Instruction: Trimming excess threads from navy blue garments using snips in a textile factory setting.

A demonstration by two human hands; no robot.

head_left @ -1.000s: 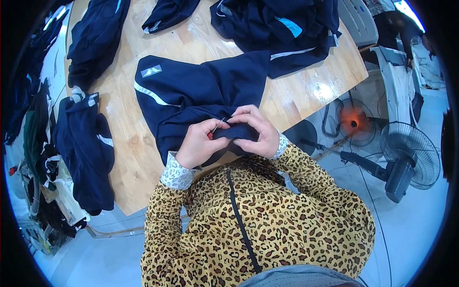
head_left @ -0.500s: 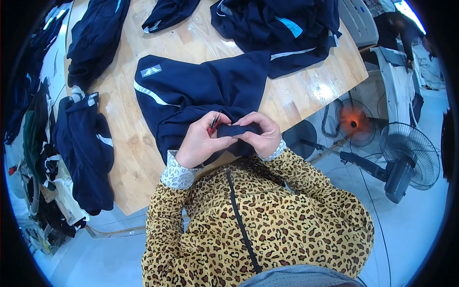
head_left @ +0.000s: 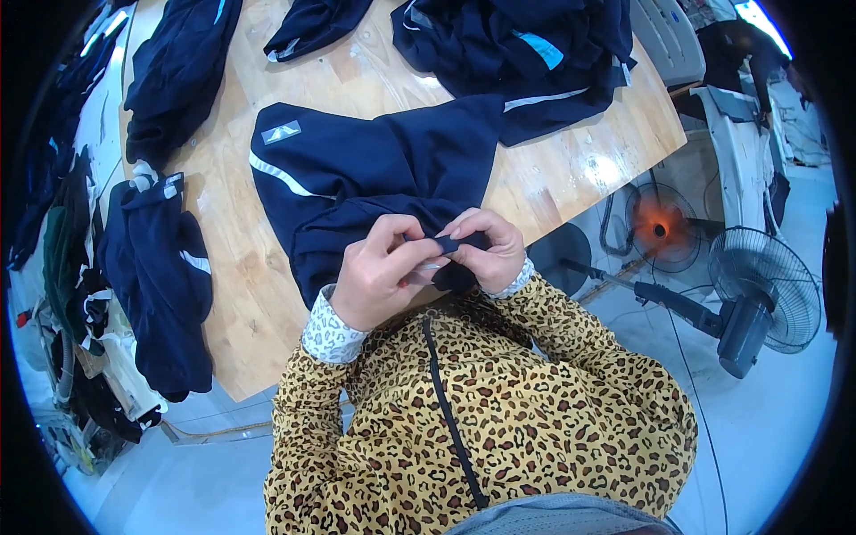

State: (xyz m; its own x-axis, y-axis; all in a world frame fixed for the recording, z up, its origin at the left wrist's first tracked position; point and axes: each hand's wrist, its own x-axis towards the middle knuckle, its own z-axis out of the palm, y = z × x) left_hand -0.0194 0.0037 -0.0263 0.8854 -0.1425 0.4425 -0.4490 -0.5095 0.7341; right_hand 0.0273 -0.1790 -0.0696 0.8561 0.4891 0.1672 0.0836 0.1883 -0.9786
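Observation:
A navy garment (head_left: 392,152) with a white stripe and a small light patch lies spread over the near part of the table. Its near edge is bunched up between my two hands. My left hand (head_left: 379,272) is closed, thumb and fingertips pinching the dark cloth. Beneath its fingers shows a pale, shiny narrow piece (head_left: 433,265), which looks like the blades of small thread snips; their handle is hidden. Close beside it, my right hand (head_left: 493,253) is closed on the same folded edge, thumb against fingers. The fingertips of both hands nearly meet.
More navy garments surround the work: one at the left edge (head_left: 156,285), another at far left (head_left: 183,76), and a heap (head_left: 526,53) at far right. Off the wooden table (head_left: 241,348), a standing fan (head_left: 762,290) and a round dark stool (head_left: 563,259) stand on the right.
My left hand has turned over, its fingers now reaching across to the pinched edge. The red handle seen in it before is out of sight, and shiny metal points downward. The right hand barely moved.

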